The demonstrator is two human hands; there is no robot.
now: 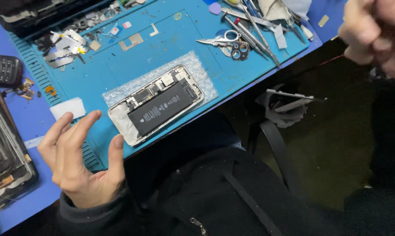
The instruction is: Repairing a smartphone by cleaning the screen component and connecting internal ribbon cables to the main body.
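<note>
An opened phone (156, 107) with its black battery showing lies on a sheet of bubble wrap (201, 70) near the front edge of a blue work mat (119, 61). My left hand (81, 159) hovers just left of the phone at the mat's front edge, fingers spread and holding nothing. My right hand (374, 35) is blurred at the top right, off the table, with its fingers curled. A thin dark rod shows just below it; whether the hand holds it is unclear.
Scissors (219, 39), a camera ring (240, 50) and several slim tools (254, 26) lie at the mat's back right. Small parts (66, 43), a white card (68, 108), a black keypad phone (3, 70) and a stripped device (5, 153) sit left. A flat screen panel (289, 97) rests off the table.
</note>
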